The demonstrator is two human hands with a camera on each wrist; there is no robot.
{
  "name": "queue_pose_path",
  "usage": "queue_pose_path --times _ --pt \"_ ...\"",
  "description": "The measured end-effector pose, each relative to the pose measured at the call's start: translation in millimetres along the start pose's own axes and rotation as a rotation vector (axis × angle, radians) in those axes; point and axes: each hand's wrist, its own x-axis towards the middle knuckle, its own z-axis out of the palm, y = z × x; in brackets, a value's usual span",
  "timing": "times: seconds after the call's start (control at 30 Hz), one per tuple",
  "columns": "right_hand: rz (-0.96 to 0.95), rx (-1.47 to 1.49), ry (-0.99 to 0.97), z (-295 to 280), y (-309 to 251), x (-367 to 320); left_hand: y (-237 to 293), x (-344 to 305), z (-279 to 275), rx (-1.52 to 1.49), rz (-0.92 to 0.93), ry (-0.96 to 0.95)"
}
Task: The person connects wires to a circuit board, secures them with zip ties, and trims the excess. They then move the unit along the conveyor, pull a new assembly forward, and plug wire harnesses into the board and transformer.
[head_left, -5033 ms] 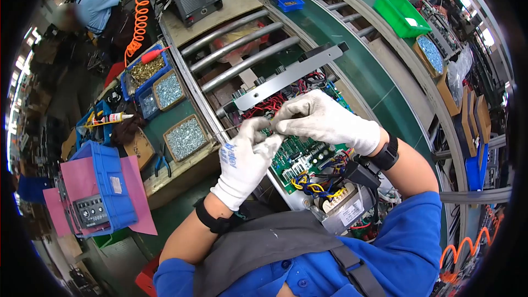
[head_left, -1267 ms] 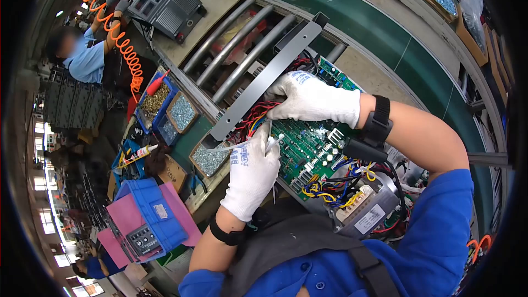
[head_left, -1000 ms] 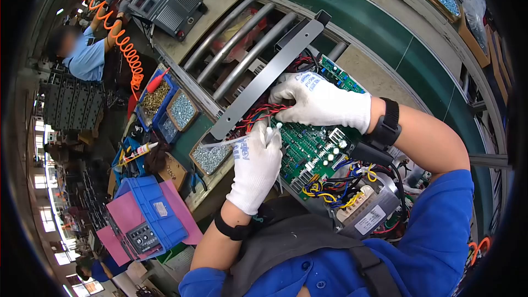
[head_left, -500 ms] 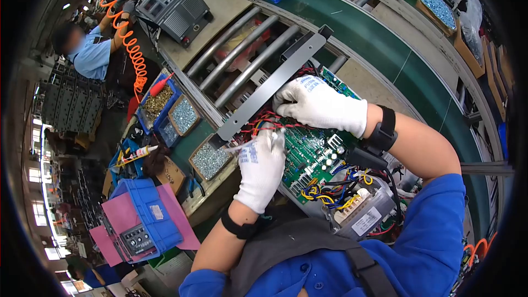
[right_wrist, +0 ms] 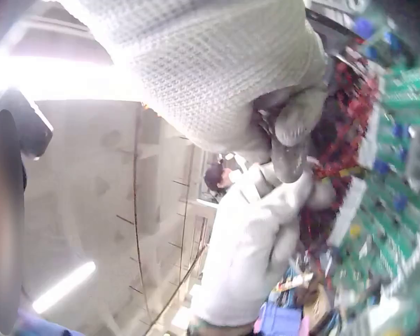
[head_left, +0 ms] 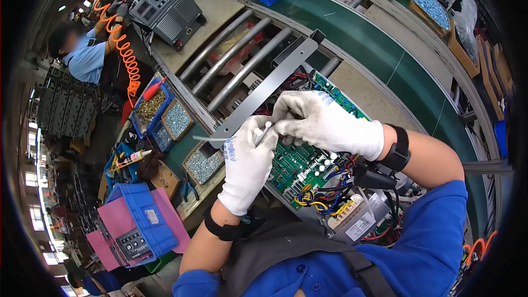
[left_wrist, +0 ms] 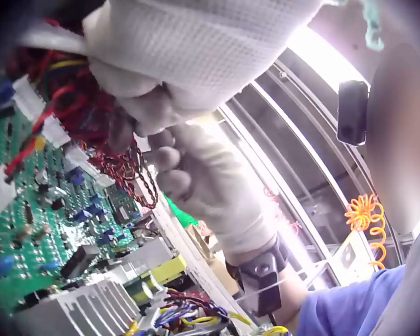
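White cable ties (head_left: 264, 133) stick out between the curled fingers of the gloved left hand (head_left: 246, 159), and a long tail points left. The gloved right hand (head_left: 333, 124) meets it fingertip to fingertip, its thumb and forefinger pinched at the tie; the exact grip is partly hidden. Both hands are above a green circuit board (head_left: 302, 159). In the left wrist view, red wires (left_wrist: 70, 105) bunch below the left hand (left_wrist: 196, 49), with the right hand (left_wrist: 210, 185) beyond. The right wrist view shows the right hand (right_wrist: 224, 77) touching the left hand (right_wrist: 245, 245).
A grey metal bar (head_left: 269, 85) crosses behind the hands, before steel rollers (head_left: 236, 63). Screw trays (head_left: 203, 165) and a blue bin (head_left: 146, 217) stand at left. A transformer (head_left: 352, 220) sits near the apron. Another person (head_left: 85, 55) is at upper left.
The right hand has left the spread red wires and come toward the body, against the left fingertips. The left hand has shifted slightly left, with the ties still in it.
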Motion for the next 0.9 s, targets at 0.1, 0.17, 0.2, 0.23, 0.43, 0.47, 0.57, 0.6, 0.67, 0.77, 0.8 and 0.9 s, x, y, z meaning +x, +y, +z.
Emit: queue_pose_path --times 0.1,0.17,0.2,0.23,0.43,0.47,0.57,0.6,0.67,0.77,0.8,0.9 --pt "-0.131 0.031 0.001 -10 21 5 -2 0 -5 -0.123 0.039 -0.059" --pt "-0.246 -0.02 -0.004 -14 22 5 -1 0 -6 -0.129 0.027 -0.074" --pt "-0.197 -0.045 -0.029 -16 20 4 -1 0 -6 -0.133 0.014 -0.093" --pt "-0.147 -0.071 -0.053 -17 18 3 -2 0 -7 -0.138 0.002 -0.112" --pt "-0.066 0.144 -0.027 -24 16 3 -3 -1 -7 0.01 -0.004 -0.097" --pt "-0.086 0.152 -0.034 -24 18 5 1 -2 -7 -0.034 -0.029 -0.103" --pt "-0.056 0.099 -0.049 -23 11 5 0 -2 -8 0.02 0.039 -0.101" --pt "-0.054 0.1 -0.053 -23 11 6 0 -3 -9 0.02 0.035 -0.1" --pt "-0.088 0.097 -0.061 -23 12 7 -2 -2 -10 0.023 0.095 -0.11" --pt "-0.061 0.086 -0.099 -23 9 7 0 -3 -10 0.037 0.097 -0.108" --pt "-0.06 0.088 -0.097 -24 10 8 -1 -3 -9 0.037 0.096 -0.111" --pt "-0.201 -0.102 -0.132 -27 8 12 -5 0 -7 0.066 0.171 -0.09"
